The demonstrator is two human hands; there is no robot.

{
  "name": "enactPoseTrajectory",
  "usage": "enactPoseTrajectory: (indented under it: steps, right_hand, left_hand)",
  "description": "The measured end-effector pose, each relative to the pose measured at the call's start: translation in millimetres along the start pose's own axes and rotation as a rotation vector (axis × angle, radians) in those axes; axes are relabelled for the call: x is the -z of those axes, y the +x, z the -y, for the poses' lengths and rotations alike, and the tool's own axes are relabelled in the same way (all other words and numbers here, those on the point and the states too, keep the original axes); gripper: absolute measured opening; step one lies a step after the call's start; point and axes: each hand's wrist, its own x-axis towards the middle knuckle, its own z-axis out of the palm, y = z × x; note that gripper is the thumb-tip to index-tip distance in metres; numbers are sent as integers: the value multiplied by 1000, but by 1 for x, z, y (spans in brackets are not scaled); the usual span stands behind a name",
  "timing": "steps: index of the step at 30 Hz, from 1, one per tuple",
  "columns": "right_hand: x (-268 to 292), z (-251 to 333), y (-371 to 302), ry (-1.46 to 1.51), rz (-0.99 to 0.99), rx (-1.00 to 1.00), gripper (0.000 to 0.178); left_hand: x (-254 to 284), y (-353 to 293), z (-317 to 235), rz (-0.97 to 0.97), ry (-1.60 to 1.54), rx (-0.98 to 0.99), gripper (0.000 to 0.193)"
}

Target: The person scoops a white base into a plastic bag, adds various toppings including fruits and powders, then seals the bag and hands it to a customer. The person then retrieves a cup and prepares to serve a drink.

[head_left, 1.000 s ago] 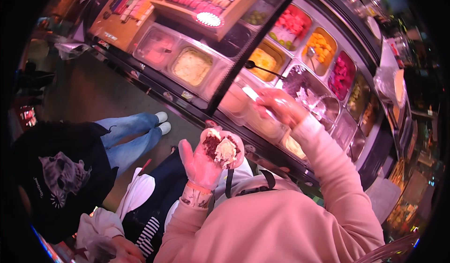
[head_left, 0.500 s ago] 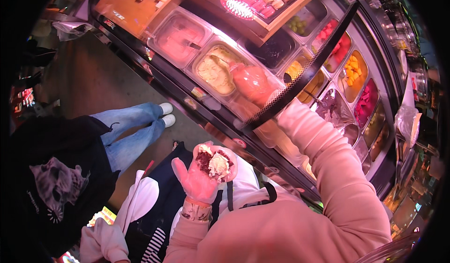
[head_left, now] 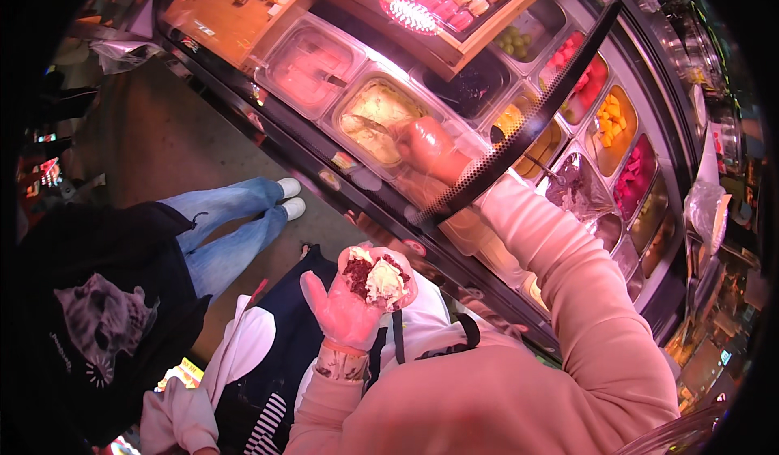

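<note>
My left hand (head_left: 347, 313), in a clear glove, is cupped palm up with the thumb apart. On its palm and fingers rests a filled dough wrapper (head_left: 408, 292), round and pale, with dark red crumbly cake and whitish cream (head_left: 385, 283) on it. Reaching past a dark perforated edge, my gloved right hand (head_left: 432, 145) is closed over the metal pan (head_left: 334, 124) of pale yellow cream (head_left: 388, 98). From its fingers a spatula (head_left: 369, 122) dips into the cream; its handle is hidden in my fist.
A pan of pink cream (head_left: 312, 70) sits beside the yellow one. Beyond are pans of mango cubes (head_left: 610, 121) and other fruit. A wooden case of macarons (head_left: 454, 49) overhangs the pans. A person in a dark top (head_left: 105, 309) stands at left.
My right hand has shifted slightly up and left with the spatula, deeper over the yellow cream. My left hand has moved slightly right, and its filling is tilted a little differently.
</note>
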Motion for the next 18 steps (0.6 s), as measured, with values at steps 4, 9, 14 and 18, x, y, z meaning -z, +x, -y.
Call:
enactPoseTrajectory:
  steps: [4,9,14,18]
  right_hand:
    - [2,-17,8,355,96,-217,20]
    - [11,-28,-4,702,82,-124,18]
    - [55,-15,-38,985,48,-520,23]
    - [62,-35,-89,878,-125,-582,13]
  left_hand:
    - [2,-3,6,-29,-64,14,95]
    - [4,-7,16,90,-90,88,95]
    - [-2,-17,30,91,-139,165,93]
    - [-23,-14,69,14,-71,79,89]
